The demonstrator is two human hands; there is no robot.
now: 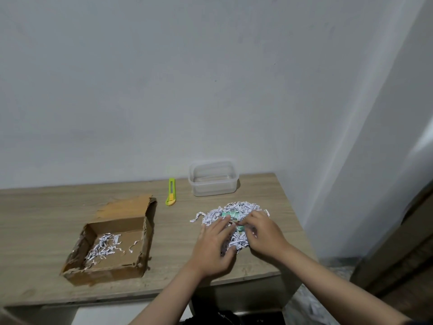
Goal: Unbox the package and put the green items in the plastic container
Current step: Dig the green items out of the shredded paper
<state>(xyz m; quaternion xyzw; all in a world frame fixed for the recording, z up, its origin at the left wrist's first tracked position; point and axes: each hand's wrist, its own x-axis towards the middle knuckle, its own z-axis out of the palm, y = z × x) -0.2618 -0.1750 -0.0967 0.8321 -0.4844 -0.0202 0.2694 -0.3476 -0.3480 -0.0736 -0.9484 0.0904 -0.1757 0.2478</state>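
Green items (pixel 230 215) lie half-buried in the shredded paper (pixel 234 214) just beyond my fingertips. My left hand (pixel 214 242) rests flat and spread; my right hand (pixel 263 233) pinches at shreds. The plastic container (pixel 213 178) stands farther back, nearer my right.

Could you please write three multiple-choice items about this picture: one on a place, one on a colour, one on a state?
1. Where does the utility knife lie?
A. Inside the cardboard box
B. On the table between box and plastic container
C. In the container

2. What colour is the knife body?
A. Red
B. Black
C. Light green

3. What is the state of the plastic container?
A. Empty, no lid
B. Full of paper
C. Closed

Answers: 1 B, it lies on the table behind the cardboard box; 2 C, green with an orange end; 3 A, clear walls show nothing inside.
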